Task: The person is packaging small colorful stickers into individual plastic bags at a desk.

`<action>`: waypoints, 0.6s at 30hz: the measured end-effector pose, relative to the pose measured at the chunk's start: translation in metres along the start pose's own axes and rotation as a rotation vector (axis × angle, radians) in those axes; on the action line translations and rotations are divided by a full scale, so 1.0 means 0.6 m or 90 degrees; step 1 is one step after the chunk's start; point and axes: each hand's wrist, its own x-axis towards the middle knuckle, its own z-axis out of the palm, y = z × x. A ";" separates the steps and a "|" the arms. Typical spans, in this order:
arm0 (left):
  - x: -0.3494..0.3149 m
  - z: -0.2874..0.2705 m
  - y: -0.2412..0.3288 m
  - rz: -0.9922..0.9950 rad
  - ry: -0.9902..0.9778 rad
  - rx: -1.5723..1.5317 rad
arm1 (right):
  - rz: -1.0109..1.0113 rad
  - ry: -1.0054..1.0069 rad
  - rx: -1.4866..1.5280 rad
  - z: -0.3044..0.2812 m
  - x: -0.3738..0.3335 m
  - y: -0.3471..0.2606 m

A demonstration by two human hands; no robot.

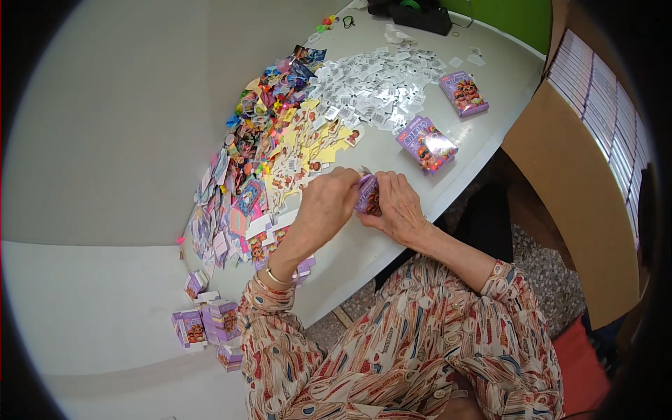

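Note:
A small purple printed carton [367, 194] is held between my two hands above the near edge of the table. My right hand [397, 206] wraps round its right side, thumb below. The curled fingers of my left hand [327, 201] close on its upper left end, where a small pale tip sticks up; the fingertips are partly hidden. Beyond my right hand stand two more purple cartons, a nearer one [427, 145] and a farther one [464, 94]. Left of my left hand spread yellowish picture cards [297, 143] and flat purple cartons [260, 250].
White paper slips [378, 80] lie heaped at the back, beside a pile of colourful small packets [262, 112]. Several purple cartons [220, 318] sit at the lower left. A large cardboard box [574, 168] of stacked flat pieces stands right; a black tape dispenser [420, 15] is at the back.

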 end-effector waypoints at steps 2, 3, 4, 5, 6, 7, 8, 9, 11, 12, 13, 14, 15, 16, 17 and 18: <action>0.007 -0.011 0.011 -0.033 0.032 -0.064 | 0.002 -0.003 -0.004 -0.001 0.000 0.004; 0.011 -0.013 0.014 -0.067 0.065 -0.128 | 0.004 -0.002 -0.005 -0.001 0.002 0.007; 0.008 -0.010 0.009 -0.070 0.067 -0.126 | -0.002 0.000 -0.006 -0.001 0.004 0.005; 0.006 -0.002 -0.002 -0.074 0.038 -0.106 | -0.007 0.003 -0.006 0.000 0.005 0.002; 0.004 0.002 -0.007 -0.078 0.009 -0.085 | -0.010 0.001 -0.005 0.000 0.004 -0.001; 0.005 0.002 -0.006 -0.077 0.007 -0.085 | -0.008 0.003 -0.006 0.000 0.003 0.000; 0.006 0.002 -0.006 -0.073 -0.001 -0.071 | -0.006 0.005 -0.007 0.000 0.002 0.001; 0.008 0.002 -0.006 -0.068 -0.008 -0.057 | -0.004 0.006 -0.007 0.000 0.002 0.003; 0.012 -0.002 -0.019 -0.043 -0.038 -0.016 | -0.020 0.003 -0.014 0.002 0.003 0.004; 0.016 -0.002 -0.025 -0.018 -0.068 0.026 | -0.019 0.003 -0.015 0.002 0.002 0.004; 0.018 -0.003 -0.029 -0.022 -0.066 0.029 | -0.022 0.000 -0.015 0.003 0.002 0.001; 0.021 -0.003 -0.031 -0.002 -0.101 0.077 | -0.024 -0.003 -0.015 0.004 0.002 -0.002; 0.021 -0.004 -0.032 0.017 -0.135 0.126 | -0.027 -0.004 -0.012 0.005 0.002 -0.005; 0.024 -0.008 -0.028 0.018 -0.136 0.125 | -0.025 -0.002 -0.012 0.005 0.002 -0.004; 0.027 -0.014 -0.023 0.010 -0.138 0.061 | -0.023 0.000 -0.012 0.005 0.001 -0.003; 0.029 -0.022 -0.017 0.001 -0.140 -0.003 | -0.024 -0.001 -0.011 0.006 0.001 -0.004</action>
